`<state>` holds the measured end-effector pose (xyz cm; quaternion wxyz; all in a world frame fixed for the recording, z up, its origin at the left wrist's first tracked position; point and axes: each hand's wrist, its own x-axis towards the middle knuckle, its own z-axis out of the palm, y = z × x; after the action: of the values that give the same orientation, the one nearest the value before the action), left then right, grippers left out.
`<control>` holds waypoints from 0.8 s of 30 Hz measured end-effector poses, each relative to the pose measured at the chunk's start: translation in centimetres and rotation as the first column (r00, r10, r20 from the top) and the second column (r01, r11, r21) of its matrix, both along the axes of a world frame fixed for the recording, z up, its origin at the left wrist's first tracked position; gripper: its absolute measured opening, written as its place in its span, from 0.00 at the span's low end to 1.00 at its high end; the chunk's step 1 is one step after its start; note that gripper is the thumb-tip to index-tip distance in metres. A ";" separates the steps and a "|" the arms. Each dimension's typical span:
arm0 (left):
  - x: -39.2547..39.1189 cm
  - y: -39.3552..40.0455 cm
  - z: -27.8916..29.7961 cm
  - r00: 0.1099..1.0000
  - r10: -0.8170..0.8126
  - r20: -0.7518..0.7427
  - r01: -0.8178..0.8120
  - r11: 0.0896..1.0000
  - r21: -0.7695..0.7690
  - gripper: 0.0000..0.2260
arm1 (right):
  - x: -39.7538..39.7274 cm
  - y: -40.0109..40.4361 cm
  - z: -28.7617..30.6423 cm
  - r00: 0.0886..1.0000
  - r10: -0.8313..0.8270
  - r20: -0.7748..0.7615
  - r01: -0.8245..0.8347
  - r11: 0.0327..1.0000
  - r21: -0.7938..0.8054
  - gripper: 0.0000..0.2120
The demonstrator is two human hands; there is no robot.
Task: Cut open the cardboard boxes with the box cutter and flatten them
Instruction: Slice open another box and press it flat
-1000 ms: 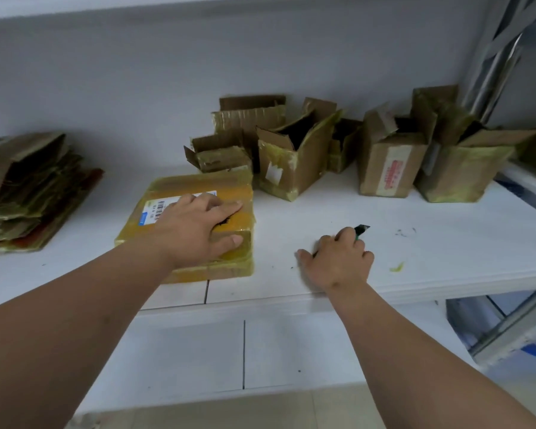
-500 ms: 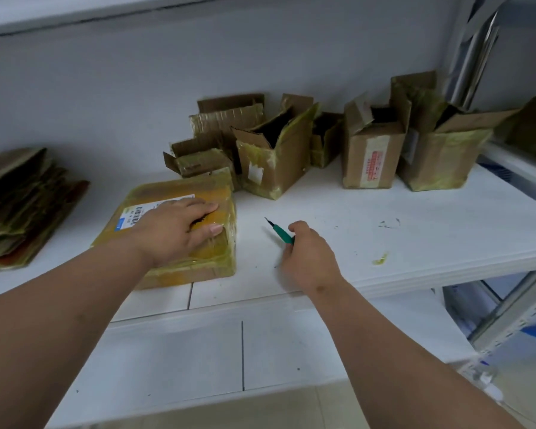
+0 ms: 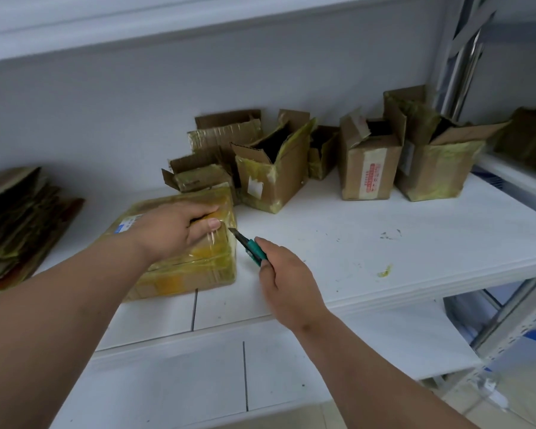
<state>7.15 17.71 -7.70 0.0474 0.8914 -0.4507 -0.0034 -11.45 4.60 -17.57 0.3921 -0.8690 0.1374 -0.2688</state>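
Glossy-taped flat cardboard box (image 3: 180,264) under left hand (image 3: 171,230)

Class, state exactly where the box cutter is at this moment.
In the head view, the box cutter is gripped in the right hand at centre frame, its blade tip at the right edge of the flat taped box, which the left hand presses down.

We see from one head-worn wide-angle camera (no second view), looking forward and down, close over the white shelf (image 3: 384,243) mid-frame.
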 end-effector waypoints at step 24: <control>1.0 -1.5 1.2 1.000 -0.001 -0.009 0.001 1.000 0.017 0.36 | 1.6 1.3 1.0 0.982 -0.161 0.098 0.161 0.987 0.013 0.25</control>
<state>8.14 16.18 -6.48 0.0416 0.8915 -0.4509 -0.0113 -9.90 5.85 -16.58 0.3774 -0.8398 0.1885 -0.3418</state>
